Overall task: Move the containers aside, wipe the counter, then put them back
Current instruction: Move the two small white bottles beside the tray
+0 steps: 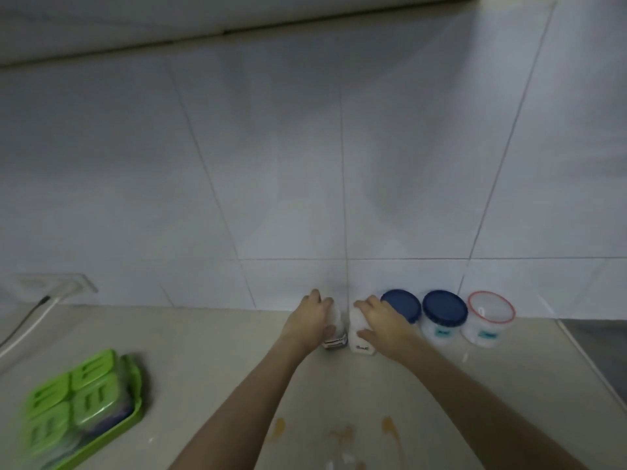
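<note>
Both hands are at the back edge of the table, against the tiled wall (305, 164). The left hand (310, 322) has its fingers wrapped around a small white bottle (336, 334), and the right hand (383, 322) grips a second white bottle (359, 337) just beside it; the two bottles stand nearly touching. To their right, along the same back edge, sit three round tubs: two with dark blue lids (402, 305) (445, 308) and one clear tub with a red rim (490, 315).

Whether this is lifting away or setting back is hard to judge, but orange smears (342, 432) near the front edge suggest the wiping is not yet done, so moving aside seems likelier. The next move calls for lifting both bottles straight up and clear of the neighbouring tub.

The table (210, 361) is smooth, pale stone. A glossy green tray (132, 415) of boxy lidded containers rests near the left front corner.
</note>
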Demonstrator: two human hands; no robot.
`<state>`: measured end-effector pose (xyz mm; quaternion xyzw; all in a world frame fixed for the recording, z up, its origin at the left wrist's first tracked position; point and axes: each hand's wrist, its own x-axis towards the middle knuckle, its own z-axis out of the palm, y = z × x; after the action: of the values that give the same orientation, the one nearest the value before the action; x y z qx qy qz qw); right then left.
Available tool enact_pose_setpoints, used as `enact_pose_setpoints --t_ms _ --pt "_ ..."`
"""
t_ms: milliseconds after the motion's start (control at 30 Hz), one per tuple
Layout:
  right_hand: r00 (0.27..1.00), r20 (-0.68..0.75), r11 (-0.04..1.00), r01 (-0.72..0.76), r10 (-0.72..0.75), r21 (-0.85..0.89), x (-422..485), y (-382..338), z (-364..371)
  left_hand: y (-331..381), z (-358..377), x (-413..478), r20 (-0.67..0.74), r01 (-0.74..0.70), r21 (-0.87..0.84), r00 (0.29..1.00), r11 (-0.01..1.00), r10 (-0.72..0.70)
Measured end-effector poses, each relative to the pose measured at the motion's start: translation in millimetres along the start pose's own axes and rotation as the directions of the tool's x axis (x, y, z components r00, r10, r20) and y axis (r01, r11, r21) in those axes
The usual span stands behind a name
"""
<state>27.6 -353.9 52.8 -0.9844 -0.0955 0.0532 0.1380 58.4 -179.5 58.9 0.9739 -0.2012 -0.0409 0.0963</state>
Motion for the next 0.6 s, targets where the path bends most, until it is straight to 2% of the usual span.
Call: enact_pose_setpoints --t_ms 133,267,433,600 --pt "0.999 -0.015 0.996 0.032 -0.031 0.081 -20.4 -27.0 -9.9 -29.1 -27.8 -41.3 0.033 0.095 -0.072 0.995 0.993 -0.093" --pt "0.996 0.018 0.99 0.08 -0.083 0.112 -17.5 -77.7 -8.9 -78.1 -56.4 -85.0 -0.006 0.189 -0.1 0.982 0.977 -0.191" --pt "0.984 0.055 0.981 0.162 -0.168 0.108 14.0 -149.5 -6.2 -158.3 -87.4 -127.3 -0.095 0.337 -0.141 0.931 0.931 -0.352" --pt "0.971 0.062 0.969 0.222 -0.23 0.111 57.2 -224.2 14.7 -232.2 -92.5 -154.2 -0.106 0.41 -0.205 0.893 0.888 -0.437"
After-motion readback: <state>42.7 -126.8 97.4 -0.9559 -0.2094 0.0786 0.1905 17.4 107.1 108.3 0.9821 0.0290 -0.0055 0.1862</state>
